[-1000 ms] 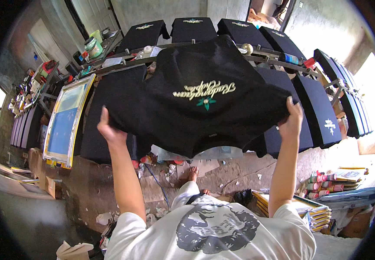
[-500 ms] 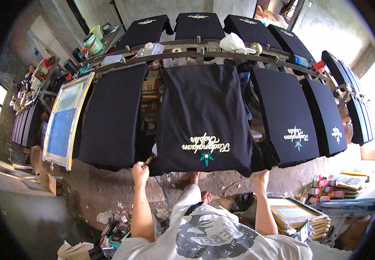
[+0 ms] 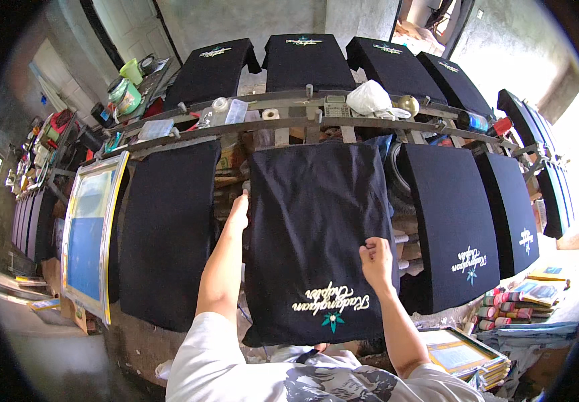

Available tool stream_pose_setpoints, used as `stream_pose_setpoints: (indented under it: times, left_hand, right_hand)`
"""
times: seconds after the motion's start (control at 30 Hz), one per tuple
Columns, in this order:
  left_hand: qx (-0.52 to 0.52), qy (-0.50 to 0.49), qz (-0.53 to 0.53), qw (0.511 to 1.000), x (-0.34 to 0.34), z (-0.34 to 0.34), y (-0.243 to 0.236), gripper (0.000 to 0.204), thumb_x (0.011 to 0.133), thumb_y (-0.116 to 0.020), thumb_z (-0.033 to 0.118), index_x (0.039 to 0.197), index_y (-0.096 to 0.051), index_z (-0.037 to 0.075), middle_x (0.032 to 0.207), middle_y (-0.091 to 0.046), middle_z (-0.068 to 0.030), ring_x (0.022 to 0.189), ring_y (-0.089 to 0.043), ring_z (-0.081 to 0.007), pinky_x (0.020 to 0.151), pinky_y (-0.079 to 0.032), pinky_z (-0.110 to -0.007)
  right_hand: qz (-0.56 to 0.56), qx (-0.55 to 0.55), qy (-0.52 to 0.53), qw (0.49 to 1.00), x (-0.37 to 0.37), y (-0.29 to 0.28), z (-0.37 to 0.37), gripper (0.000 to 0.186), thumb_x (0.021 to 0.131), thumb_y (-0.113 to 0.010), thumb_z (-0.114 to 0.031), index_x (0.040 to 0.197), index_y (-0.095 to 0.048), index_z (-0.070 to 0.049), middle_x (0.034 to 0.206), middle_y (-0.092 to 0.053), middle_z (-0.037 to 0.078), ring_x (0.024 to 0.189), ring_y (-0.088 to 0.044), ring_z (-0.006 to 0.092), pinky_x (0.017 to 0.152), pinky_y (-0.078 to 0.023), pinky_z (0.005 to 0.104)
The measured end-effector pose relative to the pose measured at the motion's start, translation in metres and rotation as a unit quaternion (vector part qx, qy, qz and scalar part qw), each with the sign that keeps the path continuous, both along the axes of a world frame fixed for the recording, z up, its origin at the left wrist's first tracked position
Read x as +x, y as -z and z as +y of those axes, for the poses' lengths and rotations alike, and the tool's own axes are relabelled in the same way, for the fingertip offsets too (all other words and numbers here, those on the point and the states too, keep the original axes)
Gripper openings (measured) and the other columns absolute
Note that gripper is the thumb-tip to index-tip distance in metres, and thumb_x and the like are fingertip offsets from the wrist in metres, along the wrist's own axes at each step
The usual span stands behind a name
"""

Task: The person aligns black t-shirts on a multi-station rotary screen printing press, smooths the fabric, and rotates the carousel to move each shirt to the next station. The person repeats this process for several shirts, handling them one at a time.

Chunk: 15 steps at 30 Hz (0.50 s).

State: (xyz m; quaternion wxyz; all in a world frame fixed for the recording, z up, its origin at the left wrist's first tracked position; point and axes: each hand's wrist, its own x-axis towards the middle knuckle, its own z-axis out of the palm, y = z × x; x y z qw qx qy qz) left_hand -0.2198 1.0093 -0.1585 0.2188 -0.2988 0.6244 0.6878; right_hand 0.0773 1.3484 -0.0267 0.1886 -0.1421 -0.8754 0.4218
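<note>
Far left: framed screen [image 3: 95, 258], blue over its lower part, leaning upright against the row of boards. Next along, a plain black cloth [image 3: 169, 234], drawn smooth over its board.

Then the left hand [image 3: 238, 213], just beside the left edge of the middle black shirt [image 3: 316, 214], about a third of the way down from the far end. Fingers point away from the wearer, tips at the cloth's edge; cannot tell whether they pinch fabric or only rest against it. Main spread of the shirt lies to the right of this hand.

Centre: shirt laid lengthwise, faintly creased, between the two hands. Pale script [image 3: 329, 305] near its close end, upside down to the wearer, green leaf motif [image 3: 333, 321] below it. Both sit nearer the body than either hand. Beyond the far end, a white plastic bag [image 3: 370, 99] on the rail.

Right hand [image 3: 378, 262] over the shirt's right side, closer to the wearer than the left; fingers half curled, loosely bunched. Contact with cloth unclear, any hold cannot be told. Most of the shirt lies to its left.

Further right: printed black shirt [image 3: 453, 214] on the neighbouring board; below, stacked frames [image 3: 463, 355].
</note>
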Motion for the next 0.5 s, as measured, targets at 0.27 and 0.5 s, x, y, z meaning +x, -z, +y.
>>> stream_pose_setpoints:
  times: [0.27,0.5]
  left_hand:
    - [0.027,-0.116,0.027,0.993,-0.030,0.036,-0.085,0.034,0.094,-0.067,0.018,0.120,-0.066,-0.004,0.116,-0.069,-0.0175,0.107,-0.064,-0.0267,0.096,-0.046,-0.038]
    - [0.032,0.213,0.323,0.922,0.068,0.063,-0.160,0.033,0.085,-0.076,0.008,0.115,-0.067,-0.001,0.099,-0.068,-0.0042,0.088,-0.062,-0.0120,0.080,-0.051,-0.027]
  right_hand:
    - [-0.133,-0.172,0.008,0.976,-0.074,0.002,-0.034,0.042,0.100,-0.059,-0.028,0.070,-0.052,-0.001,0.056,-0.056,0.006,0.051,-0.058,0.0128,0.050,-0.044,0.0294]
    - [-0.176,-0.571,-0.045,0.801,-0.197,-0.047,-0.070,0.060,0.099,-0.054,-0.054,0.118,-0.059,0.002,0.109,-0.068,0.015,0.094,-0.068,0.0293,0.080,-0.056,0.0446]
